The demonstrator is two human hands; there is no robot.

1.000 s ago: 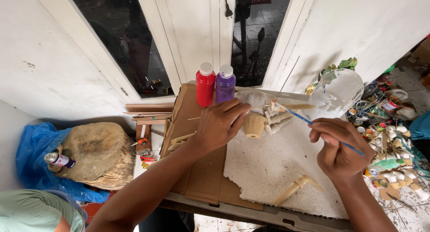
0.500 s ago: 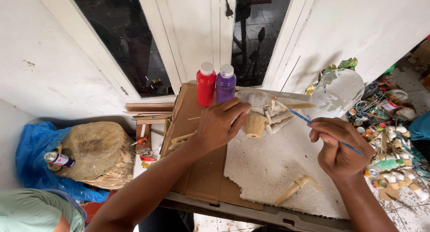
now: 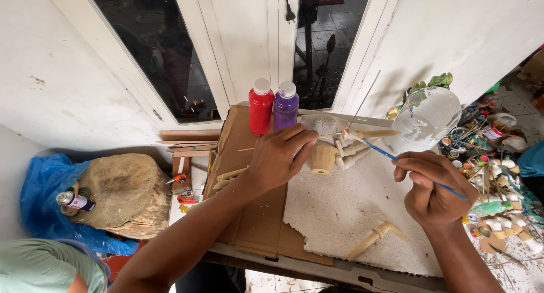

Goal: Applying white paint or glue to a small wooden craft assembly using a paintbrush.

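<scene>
My left hand (image 3: 281,155) rests on the cardboard and steadies a small wooden figure (image 3: 324,157) made of short bamboo-like sticks, its fingers touching the figure's body. My right hand (image 3: 430,186) grips a thin blue paintbrush (image 3: 391,156); the brush tip touches the figure's pale sticks near a round painted head (image 3: 324,125). A red paint bottle (image 3: 260,106) and a purple paint bottle (image 3: 286,105) stand upright just behind my left hand.
The work lies on a white foam sheet (image 3: 351,214) and brown cardboard (image 3: 255,225). A loose wooden stick piece (image 3: 377,239) lies near the front. A clear plastic cup (image 3: 426,120) sits at right, beside many small paint pots (image 3: 493,208). A tree stump (image 3: 122,194) with a spray can (image 3: 75,200) stands at left.
</scene>
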